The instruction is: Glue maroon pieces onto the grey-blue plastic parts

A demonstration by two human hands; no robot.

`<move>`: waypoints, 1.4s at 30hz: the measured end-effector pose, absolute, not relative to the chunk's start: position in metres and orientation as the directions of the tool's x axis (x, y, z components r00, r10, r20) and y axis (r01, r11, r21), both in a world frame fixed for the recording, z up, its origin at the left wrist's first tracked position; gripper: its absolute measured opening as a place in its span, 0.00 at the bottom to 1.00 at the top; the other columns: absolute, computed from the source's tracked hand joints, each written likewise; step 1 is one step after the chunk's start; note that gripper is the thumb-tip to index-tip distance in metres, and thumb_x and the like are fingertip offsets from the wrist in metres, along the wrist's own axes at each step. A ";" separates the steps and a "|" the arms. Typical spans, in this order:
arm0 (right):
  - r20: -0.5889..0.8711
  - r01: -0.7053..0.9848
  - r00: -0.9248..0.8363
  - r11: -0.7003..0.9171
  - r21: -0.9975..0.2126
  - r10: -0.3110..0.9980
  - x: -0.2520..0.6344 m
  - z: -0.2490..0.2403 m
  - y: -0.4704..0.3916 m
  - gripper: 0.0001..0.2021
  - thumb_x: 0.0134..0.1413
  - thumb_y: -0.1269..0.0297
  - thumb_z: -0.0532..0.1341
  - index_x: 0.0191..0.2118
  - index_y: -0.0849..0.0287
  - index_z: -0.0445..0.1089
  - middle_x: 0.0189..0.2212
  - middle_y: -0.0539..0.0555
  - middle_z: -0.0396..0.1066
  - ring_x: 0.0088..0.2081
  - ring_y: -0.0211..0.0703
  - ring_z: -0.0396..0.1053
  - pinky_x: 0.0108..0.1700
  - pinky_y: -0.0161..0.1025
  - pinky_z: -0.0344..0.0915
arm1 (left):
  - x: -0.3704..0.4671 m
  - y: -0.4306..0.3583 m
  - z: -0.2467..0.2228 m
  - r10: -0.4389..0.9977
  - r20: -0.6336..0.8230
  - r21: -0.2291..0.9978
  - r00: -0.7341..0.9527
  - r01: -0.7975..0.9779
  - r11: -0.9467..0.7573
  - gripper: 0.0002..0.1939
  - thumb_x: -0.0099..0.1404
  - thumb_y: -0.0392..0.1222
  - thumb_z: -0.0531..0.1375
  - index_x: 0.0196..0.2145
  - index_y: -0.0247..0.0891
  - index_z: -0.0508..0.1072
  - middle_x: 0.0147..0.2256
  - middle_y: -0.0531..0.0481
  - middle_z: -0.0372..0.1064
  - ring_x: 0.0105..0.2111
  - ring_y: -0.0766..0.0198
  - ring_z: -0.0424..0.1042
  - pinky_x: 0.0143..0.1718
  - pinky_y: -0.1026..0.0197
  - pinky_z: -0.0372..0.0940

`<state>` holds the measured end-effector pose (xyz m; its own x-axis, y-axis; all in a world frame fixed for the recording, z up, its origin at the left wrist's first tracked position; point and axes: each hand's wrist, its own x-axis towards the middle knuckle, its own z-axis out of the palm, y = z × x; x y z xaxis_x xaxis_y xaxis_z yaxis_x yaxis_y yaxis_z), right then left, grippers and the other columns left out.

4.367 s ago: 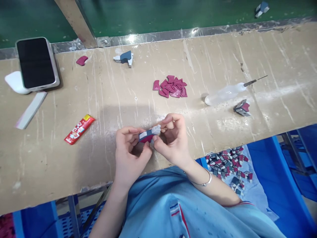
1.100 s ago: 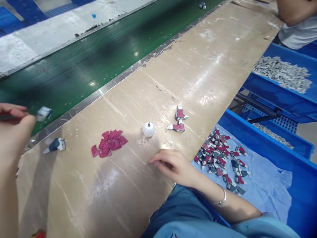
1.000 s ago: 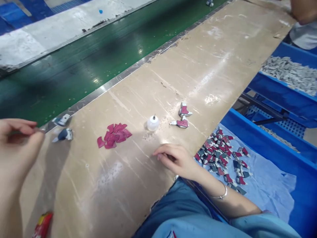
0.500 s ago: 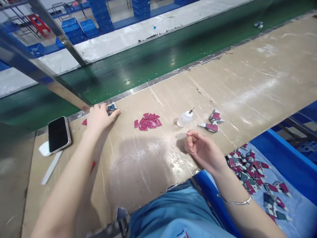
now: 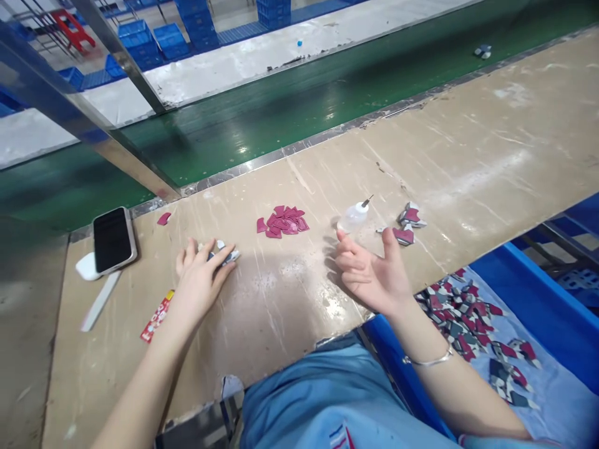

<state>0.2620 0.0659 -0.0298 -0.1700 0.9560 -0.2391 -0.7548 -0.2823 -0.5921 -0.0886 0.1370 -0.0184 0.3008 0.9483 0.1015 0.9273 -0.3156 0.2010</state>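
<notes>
While the left hand (image 5: pixel 201 282) partly hides grey pieces (image 5: pixel 230 255), grip unclear, right hand (image 5: pixel 374 275) open, near bottle (image 5: pixel 354 217).

**Phone (image 5: pixel 113 240) near the far left corner of the counter (image 5: pixel 468 156)**

A white rounded piece (image 5: pixel 87 266) shows at its left side; a pale strip (image 5: pixel 100 302) slants from it toward the near edge. Right of the strip lies a red packet (image 5: pixel 156 317). Beyond the far edge are blue crates (image 5: pixel 138 42) and a red stool (image 5: pixel 72 31).
</notes>
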 end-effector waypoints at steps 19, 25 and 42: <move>-0.242 -0.544 -0.045 -0.227 -0.808 0.969 0.175 -0.004 0.057 0.30 0.44 0.32 0.77 0.31 0.55 0.73 0.19 0.44 0.66 0.18 0.33 0.58 0.19 0.33 0.55 | -0.032 0.021 -0.009 0.982 0.158 0.846 0.101 0.499 -0.187 0.31 0.65 0.35 0.70 0.64 0.48 0.72 0.44 0.52 0.75 0.38 0.65 0.81 0.39 0.64 0.79; 0.044 -0.084 0.236 0.066 -0.994 0.971 0.166 -0.026 0.040 0.27 0.47 0.35 0.78 0.40 0.53 0.77 0.28 0.49 0.77 0.25 0.41 0.73 0.31 0.40 0.73 | -0.032 0.022 -0.016 0.995 0.079 0.843 0.061 0.528 -0.099 0.30 0.63 0.35 0.70 0.62 0.46 0.73 0.46 0.51 0.76 0.33 0.68 0.77 0.36 0.63 0.77; 0.362 0.295 0.168 0.304 -0.906 0.917 0.166 -0.032 0.037 0.18 0.66 0.39 0.68 0.45 0.49 0.75 0.39 0.54 0.77 0.40 0.50 0.78 0.43 0.49 0.77 | -0.030 0.018 -0.014 0.996 0.059 0.823 0.061 0.561 -0.083 0.31 0.65 0.37 0.72 0.64 0.47 0.72 0.46 0.51 0.77 0.39 0.63 0.78 0.36 0.64 0.77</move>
<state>0.1665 0.0370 -0.0321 0.1679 0.9170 0.3619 0.2948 0.3036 -0.9061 -0.0299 0.0182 -0.0141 0.0608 0.9964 0.0594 0.5612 -0.0833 0.8235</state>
